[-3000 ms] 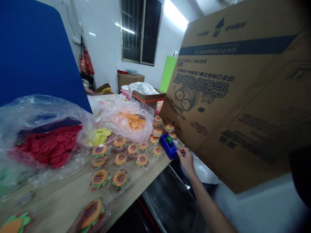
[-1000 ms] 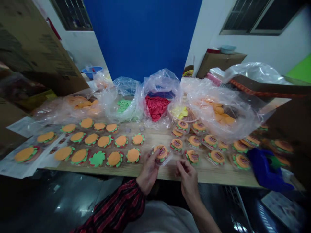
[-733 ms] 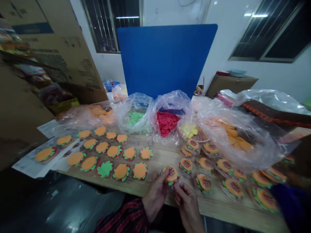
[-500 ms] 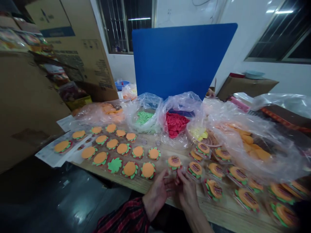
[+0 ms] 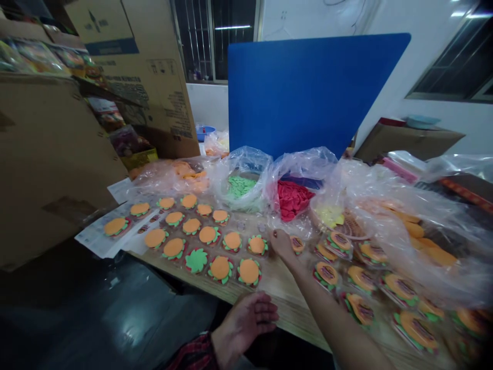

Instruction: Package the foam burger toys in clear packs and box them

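Observation:
My left hand [image 5: 252, 317] hovers at the table's front edge, palm turned inward, fingers loosely bent with nothing in them. My right hand [image 5: 282, 243] reaches across the table, fingers curled in; whatever they may hold is too small to make out. Just right of it lies a foam burger with a printed label [image 5: 297, 244], partly behind the hand. Small clear plastic pieces [image 5: 262, 227] lie just beyond the fingers. To the left, several foam burgers with plain orange tops [image 5: 249, 271] sit in clear trays. One tray has a green lettuce-shaped piece [image 5: 196, 260] on top.
Labelled burgers [image 5: 362, 278] spread over the right side. Behind stand plastic bags with green pieces [image 5: 242, 186], red pieces [image 5: 292, 199] and orange pieces [image 5: 431, 246], plus a pink basket [image 5: 352, 226]. A blue board [image 5: 308, 97] rises behind them; cardboard boxes [image 5: 50, 164] flank the left.
My hands have parted: the right has reached forward over the table, the left has stayed near the edge. The labelled burger before them now lies farther back. The view has turned slightly left.

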A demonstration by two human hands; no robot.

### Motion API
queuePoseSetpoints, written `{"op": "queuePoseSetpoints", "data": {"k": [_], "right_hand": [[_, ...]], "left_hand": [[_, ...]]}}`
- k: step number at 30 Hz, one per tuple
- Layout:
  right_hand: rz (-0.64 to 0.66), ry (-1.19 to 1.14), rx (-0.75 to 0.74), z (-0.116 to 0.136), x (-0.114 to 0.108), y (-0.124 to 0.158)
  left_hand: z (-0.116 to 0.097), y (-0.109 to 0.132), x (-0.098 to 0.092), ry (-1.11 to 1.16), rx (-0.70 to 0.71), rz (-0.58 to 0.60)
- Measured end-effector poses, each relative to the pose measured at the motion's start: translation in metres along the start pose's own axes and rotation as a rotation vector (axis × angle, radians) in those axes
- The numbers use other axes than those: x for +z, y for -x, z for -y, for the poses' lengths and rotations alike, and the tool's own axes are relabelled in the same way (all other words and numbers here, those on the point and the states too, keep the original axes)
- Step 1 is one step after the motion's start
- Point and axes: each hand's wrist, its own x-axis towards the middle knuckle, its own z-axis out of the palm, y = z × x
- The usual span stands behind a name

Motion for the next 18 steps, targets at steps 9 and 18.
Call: {"op": "queuePoseSetpoints", "data": {"k": [9, 18], "right_hand": [[-0.074, 0.104, -0.025, 0.011, 0.008, -0.01], [-0.092, -0.268, 0.002, 0.014, -0.01, -0.001]], "left_hand": [[0.003, -0.001, 0.002, 0.039, 0.001, -0.002], [0.004, -0.002, 0.005, -0.022, -0.011, 0.04]]}}
